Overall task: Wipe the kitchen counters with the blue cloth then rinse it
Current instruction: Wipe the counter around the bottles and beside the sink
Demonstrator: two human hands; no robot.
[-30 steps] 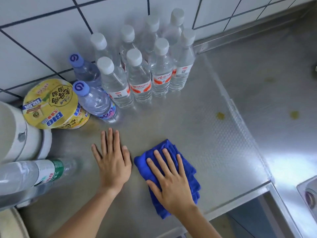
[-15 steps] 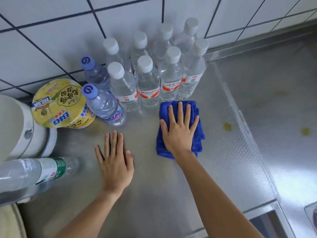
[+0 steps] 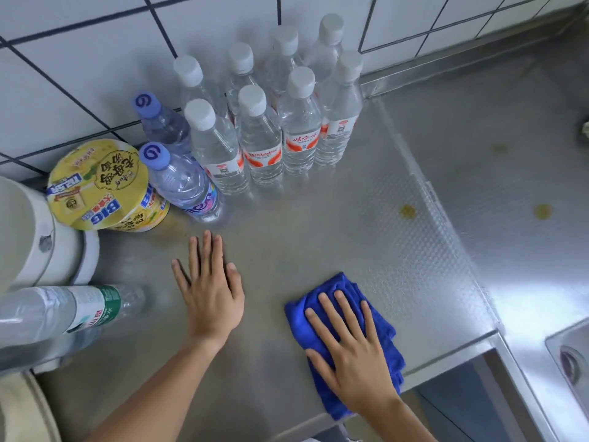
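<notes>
Blue cloth [image 3: 349,342] lies at the counter's [image 3: 287,250] near edge, pressed flat under my spread right hand [image 3: 353,352]. My left hand [image 3: 210,295] rests flat, empty. Yellow stains [image 3: 408,212] remain far right; rinsing not yet done.

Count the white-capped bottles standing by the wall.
8, in two rows. Front row, left to right. Back row, against the tiles. More could be hidden behind them.
</notes>
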